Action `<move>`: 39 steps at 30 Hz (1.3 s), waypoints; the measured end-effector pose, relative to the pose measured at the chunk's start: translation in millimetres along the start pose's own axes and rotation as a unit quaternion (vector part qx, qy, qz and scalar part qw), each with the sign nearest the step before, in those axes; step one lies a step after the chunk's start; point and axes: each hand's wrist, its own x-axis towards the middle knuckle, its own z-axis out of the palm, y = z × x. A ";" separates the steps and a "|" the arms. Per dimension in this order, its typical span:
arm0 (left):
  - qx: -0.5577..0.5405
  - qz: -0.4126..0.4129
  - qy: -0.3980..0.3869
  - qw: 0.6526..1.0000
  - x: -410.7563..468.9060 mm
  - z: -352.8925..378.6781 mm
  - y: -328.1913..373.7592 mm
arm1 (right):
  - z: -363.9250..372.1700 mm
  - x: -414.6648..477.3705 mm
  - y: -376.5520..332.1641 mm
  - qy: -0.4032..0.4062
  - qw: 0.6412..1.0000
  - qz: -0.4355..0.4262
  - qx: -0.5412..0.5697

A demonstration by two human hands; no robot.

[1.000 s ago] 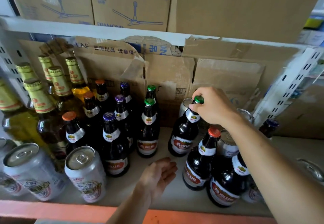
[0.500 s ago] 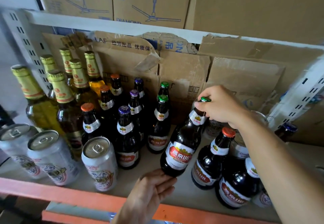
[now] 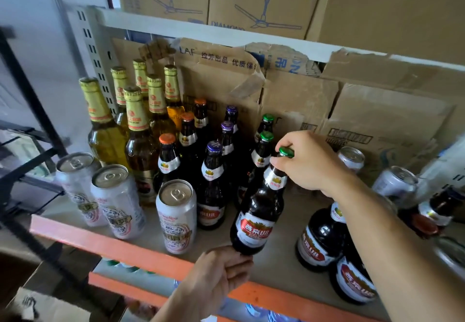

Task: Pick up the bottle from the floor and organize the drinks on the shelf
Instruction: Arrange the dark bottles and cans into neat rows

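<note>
A dark green-capped beer bottle (image 3: 259,211) with a red label leans towards me over the shelf board (image 3: 274,268). My right hand (image 3: 307,163) grips its neck just under the cap. My left hand (image 3: 216,279) touches the bottle's base from below at the shelf's front. To its left stand rows of dark bottles (image 3: 214,178) with orange, purple and green caps, with tall gold-foil bottles (image 3: 136,130) behind them. More dark bottles (image 3: 319,236) stand under my right forearm.
White beer cans (image 3: 176,216) stand at the shelf's front left, and more cans (image 3: 395,183) at the right. Flattened cardboard (image 3: 302,100) lines the back. An orange rail (image 3: 130,251) edges the front. Boxes sit on the upper shelf (image 3: 226,34).
My right hand has carried the green-capped bottle left and forward, tilting it. My left hand has come up to its base. The camera has turned left.
</note>
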 end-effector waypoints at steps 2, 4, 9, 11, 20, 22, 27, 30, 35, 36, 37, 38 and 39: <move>-0.003 -0.006 0.000 1.000 0.5 -1.8 2.5 | 4.9 -1.8 -6.0 0.010 1.000 -0.011 -0.010; -0.016 -0.007 0.004 1.000 0.7 -3.3 4.1 | 8.4 -3.0 -11.4 0.007 1.000 -0.014 -0.021; -0.045 0.000 -0.004 0.999 1.2 -10.3 7.0 | 19.1 -4.8 -22.8 0.005 1.000 -0.022 -0.015; -0.054 -0.001 -0.011 0.998 2.6 -13.0 9.3 | 23.7 -6.8 -27.5 0.006 1.000 -0.025 -0.011; -0.117 -0.005 -0.011 0.993 10.5 -15.3 8.5 | 28.3 -10.1 -35.6 0.000 0.999 -0.037 -0.016; -0.120 -0.004 -0.010 0.993 12.5 -13.3 8.1 | 27.9 -9.7 -33.6 0.002 0.999 -0.034 -0.008; -0.125 -0.003 0.001 0.992 13.1 -13.1 8.9 | 27.6 -9.1 -29.9 -0.006 0.999 -0.042 0.006; -0.111 -0.007 0.007 0.994 10.8 -12.1 5.7 | 25.6 -9.2 -25.2 -0.025 0.998 -0.043 0.028; -0.057 -0.036 -0.022 0.997 5.2 1.8 -1.2 | 14.9 -13.5 -11.6 -0.014 0.995 -0.004 0.101; -0.045 -0.037 -0.029 0.998 4.8 5.0 -2.1 | 11.0 -15.8 -8.1 -0.006 0.994 0.002 0.111; -0.037 -0.037 -0.035 0.998 4.9 7.9 -2.7 | 6.3 -18.5 -4.5 0.003 0.993 0.007 0.119; -0.029 -0.035 -0.043 0.998 5.6 10.7 -3.1 | 0.9 -21.7 -0.8 0.012 0.991 0.010 0.130; -0.023 -0.033 -0.054 0.998 6.4 13.6 -3.3 | -5.1 -25.3 3.3 0.023 0.990 0.012 0.142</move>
